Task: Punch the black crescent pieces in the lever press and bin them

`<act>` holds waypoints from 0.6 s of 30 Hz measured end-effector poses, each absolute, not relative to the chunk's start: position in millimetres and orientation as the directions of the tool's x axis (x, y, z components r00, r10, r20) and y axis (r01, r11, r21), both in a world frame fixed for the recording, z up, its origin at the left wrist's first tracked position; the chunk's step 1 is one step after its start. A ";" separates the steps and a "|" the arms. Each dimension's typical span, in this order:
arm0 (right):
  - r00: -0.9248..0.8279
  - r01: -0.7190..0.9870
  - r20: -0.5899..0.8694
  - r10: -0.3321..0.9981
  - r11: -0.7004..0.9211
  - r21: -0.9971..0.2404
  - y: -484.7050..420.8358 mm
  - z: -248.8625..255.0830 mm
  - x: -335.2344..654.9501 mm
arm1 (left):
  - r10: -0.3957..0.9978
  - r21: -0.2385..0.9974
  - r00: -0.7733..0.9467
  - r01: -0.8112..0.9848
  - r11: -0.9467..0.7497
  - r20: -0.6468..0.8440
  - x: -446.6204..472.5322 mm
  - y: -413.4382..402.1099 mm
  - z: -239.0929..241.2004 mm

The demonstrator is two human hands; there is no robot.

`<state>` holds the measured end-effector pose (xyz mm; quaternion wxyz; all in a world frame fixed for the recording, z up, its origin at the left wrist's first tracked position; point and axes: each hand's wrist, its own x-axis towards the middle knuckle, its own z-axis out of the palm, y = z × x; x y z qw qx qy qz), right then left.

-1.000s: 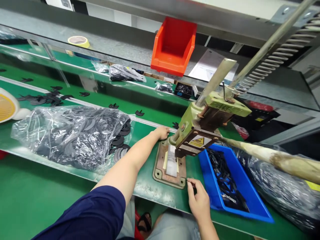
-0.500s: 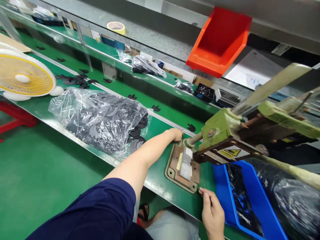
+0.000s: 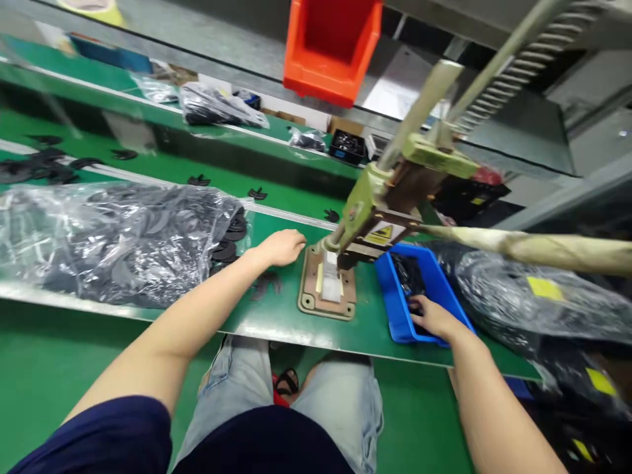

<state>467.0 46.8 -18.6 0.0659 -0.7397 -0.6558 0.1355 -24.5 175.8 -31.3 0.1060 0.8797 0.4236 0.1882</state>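
Observation:
My left hand [image 3: 285,247] is over the green bench beside the left edge of the press base [image 3: 307,303], its fingers curled down and together; anything inside them is hidden. Below that hand, a blurred dark curved piece [image 3: 266,284] shows on the bench. My right hand [image 3: 430,316] reaches into the blue bin [image 3: 447,296], thumb and fingers apart at the black parts [image 3: 409,271]; its fingertips are partly hidden. The green hand press [image 3: 363,201] stands between my hands, with a pale block [image 3: 331,283] on its base.
A clear bag of dark crescent pieces [image 3: 143,243] lies at left. Behind it runs a green belt [image 3: 291,201] with scattered black pieces. The press's long handle [image 3: 523,247] extends right above plastic-wrapped bags [image 3: 494,283]. An orange-red bin [image 3: 320,82] overhangs the shelf edge.
My left hand has come back from the far corner of the press base to its left side. My right hand has moved from the bench into the blue bin. The view has swung right.

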 end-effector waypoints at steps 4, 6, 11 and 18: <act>0.059 0.946 -0.234 0.970 -0.128 -0.296 45.2 -34.1 467.5 | 0.760 0.417 0.506 0.638 -0.648 0.408 -47.1 108.9 -55.2; 0.038 0.946 -0.231 0.972 -0.110 -0.306 42.6 -34.8 465.2 | 0.753 0.454 0.467 0.605 -0.654 0.463 -50.8 73.0 -66.0; 0.102 0.929 -0.093 0.990 -0.128 -0.346 32.0 -23.4 467.1 | 0.728 0.512 0.335 0.539 -0.669 0.598 -42.2 7.6 -72.9; 0.212 0.835 0.276 0.937 -0.027 -0.549 -10.2 3.9 442.3 | 0.670 0.537 0.360 0.406 -0.739 0.649 -1.5 -18.7 -48.9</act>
